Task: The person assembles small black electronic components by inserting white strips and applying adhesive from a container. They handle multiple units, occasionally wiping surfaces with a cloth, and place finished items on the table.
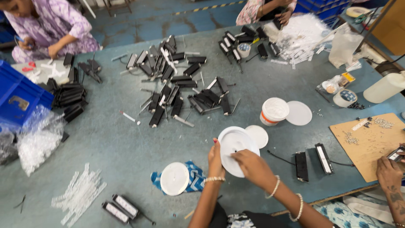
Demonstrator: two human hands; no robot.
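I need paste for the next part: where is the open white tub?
The open white tub stands right of centre on the table, its loose lid lying flat just right of it.

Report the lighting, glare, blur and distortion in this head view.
Head view: soft, even overhead light with faint shadows; the white round lid between the left hand and right hand is nearly blown out; centre sharp, edges slightly soft; wide-angle lens bends the table edge.
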